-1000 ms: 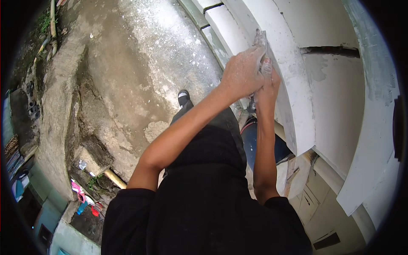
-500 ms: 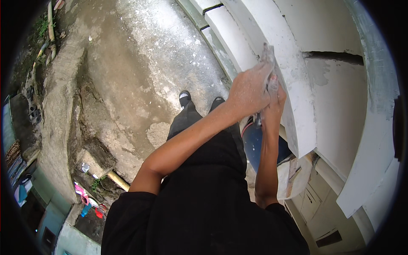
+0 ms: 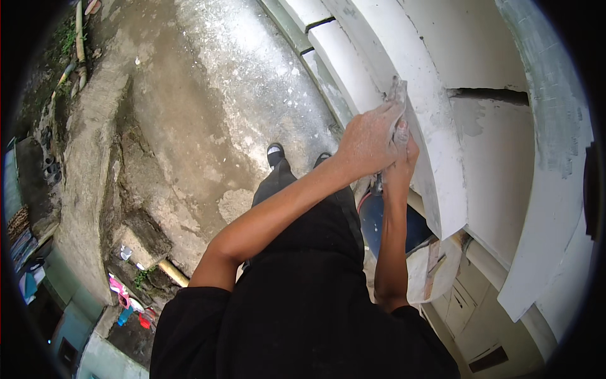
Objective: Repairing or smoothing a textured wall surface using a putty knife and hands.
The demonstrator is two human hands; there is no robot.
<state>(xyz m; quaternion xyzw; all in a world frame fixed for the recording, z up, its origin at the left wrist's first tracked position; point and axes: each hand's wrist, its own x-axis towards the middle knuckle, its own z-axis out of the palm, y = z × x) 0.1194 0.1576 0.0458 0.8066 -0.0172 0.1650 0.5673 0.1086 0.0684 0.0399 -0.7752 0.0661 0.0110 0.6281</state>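
Note:
Both my hands are closed together on a slim dark-handled tool (image 3: 377,184), against the edge of a white plastered ledge (image 3: 449,205). Only the handle's end shows, below the hands; its working end is hidden, so its exact kind cannot be told. My left hand (image 3: 369,144) reaches across from the left, over the tool, its dusty fingers pointing up along the ledge face. Wrapped in from below, my right hand (image 3: 403,155) has its thumb next to the left palm. Whitish dust coats the fingers of both.
Below the hands stands a dark blue container (image 3: 385,224), with a pale board (image 3: 435,268) beside it. White wall panels (image 3: 492,145) with a dark gap rise at the right. Stained concrete ground (image 3: 183,107) spreads left, bordered by a raised concrete edge (image 3: 88,183).
Both hands and the tool have shifted slightly down in the picture, and the view itself has moved a little. The grip looks the same.

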